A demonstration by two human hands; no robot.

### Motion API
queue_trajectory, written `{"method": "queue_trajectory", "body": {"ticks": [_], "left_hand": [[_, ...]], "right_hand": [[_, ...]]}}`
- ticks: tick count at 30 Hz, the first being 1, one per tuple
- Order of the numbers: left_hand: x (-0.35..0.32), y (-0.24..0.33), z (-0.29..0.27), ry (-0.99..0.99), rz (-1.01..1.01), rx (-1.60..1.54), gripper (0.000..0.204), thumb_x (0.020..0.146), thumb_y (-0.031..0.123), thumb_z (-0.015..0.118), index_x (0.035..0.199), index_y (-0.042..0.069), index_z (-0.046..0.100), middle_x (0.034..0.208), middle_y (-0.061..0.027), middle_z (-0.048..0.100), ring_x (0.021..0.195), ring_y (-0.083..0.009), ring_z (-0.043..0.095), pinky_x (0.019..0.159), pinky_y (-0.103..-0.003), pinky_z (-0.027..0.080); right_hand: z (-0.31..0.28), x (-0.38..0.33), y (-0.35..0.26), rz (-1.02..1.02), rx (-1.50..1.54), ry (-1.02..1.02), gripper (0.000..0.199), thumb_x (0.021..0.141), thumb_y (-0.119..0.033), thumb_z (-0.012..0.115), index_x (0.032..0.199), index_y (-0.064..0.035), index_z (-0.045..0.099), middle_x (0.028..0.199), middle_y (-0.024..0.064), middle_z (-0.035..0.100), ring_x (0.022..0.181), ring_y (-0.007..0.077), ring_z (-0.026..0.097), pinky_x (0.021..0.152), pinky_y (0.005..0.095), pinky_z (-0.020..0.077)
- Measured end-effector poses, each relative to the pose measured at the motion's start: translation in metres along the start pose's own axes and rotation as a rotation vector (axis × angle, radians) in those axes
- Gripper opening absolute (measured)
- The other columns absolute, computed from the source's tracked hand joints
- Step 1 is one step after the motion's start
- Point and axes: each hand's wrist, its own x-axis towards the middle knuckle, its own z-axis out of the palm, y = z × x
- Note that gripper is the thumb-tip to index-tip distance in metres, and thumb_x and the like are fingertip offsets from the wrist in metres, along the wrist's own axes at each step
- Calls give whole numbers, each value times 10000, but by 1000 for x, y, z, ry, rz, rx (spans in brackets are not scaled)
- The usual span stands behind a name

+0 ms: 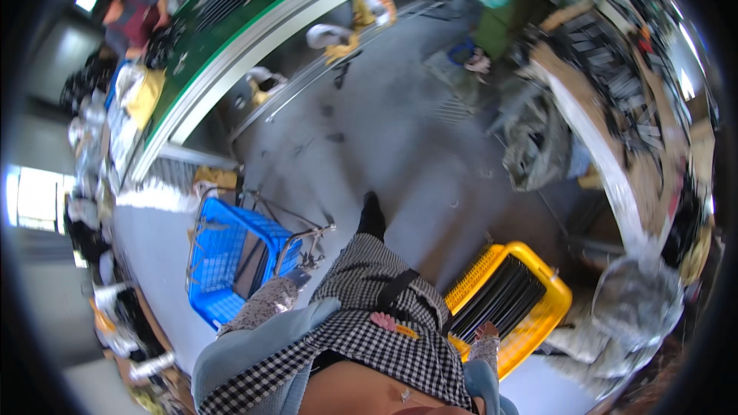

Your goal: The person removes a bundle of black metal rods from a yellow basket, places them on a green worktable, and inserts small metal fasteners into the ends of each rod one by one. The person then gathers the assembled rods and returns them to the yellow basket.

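On my left stands a blue plastic basket [219, 250] with slotted walls, next to a thin metal frame [296, 238]. My left hand [298, 277] hangs beside the basket's near right side, at the end of a patterned sleeve. It is blurred, and its grip does not show. To my right is a yellow plastic basket [555, 300] holding several long black strips [500, 296] laid side by side. Over the near end of the strips is my right hand [486, 330]. Its fingers show only small, so I cannot tell whether they hold anything.
A green conveyor belt [201, 61] with a pale metal edge runs across the far left. Another person [138, 19] is beyond it. At the right, a large carton [584, 100] holds dark pieces, with sacks [534, 146] beside it and a clear plastic bag [636, 300] nearer.
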Motion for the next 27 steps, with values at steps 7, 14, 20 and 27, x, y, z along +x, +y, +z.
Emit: {"method": "queue_trajectory", "body": {"ticks": [7, 14, 20, 27], "left_hand": [[14, 1, -54, 206, 17, -490, 303, 933, 317, 643, 1159, 116, 671, 940, -109, 702, 879, -219, 653, 795, -351, 505], [-2, 51, -141, 449, -68, -1171, 242, 950, 198, 622, 1149, 62, 637, 918, -93, 663, 845, -198, 627, 726, -329, 545], [22, 78, -157, 428, -223, -1152, 317, 935, 316, 635, 1164, 98, 658, 930, -86, 678, 889, -197, 636, 774, -355, 531], [27, 148, -251, 404, -277, -824, 378, 926, 372, 615, 1189, 106, 667, 1114, -162, 691, 1091, -303, 628, 947, -392, 464]], "right_hand": [[257, -33, -152, -67, -452, -647, 526, 970, -534, 449, 1368, -191, 474, 1227, 99, 599, 971, 267, 615, 722, 444, 465], [472, -248, -274, -682, -938, -716, 581, 927, -539, 577, 1361, -156, 529, 1160, 97, 665, 958, 224, 660, 783, 399, 504], [514, -246, -321, -566, -1433, -490, 459, 957, -423, 558, 1288, -105, 565, 1060, 96, 691, 841, 211, 686, 621, 327, 497], [649, -211, -411, -486, -1299, -476, 395, 962, -354, 556, 1232, -66, 578, 1061, 120, 668, 886, 227, 667, 717, 362, 541]]}}
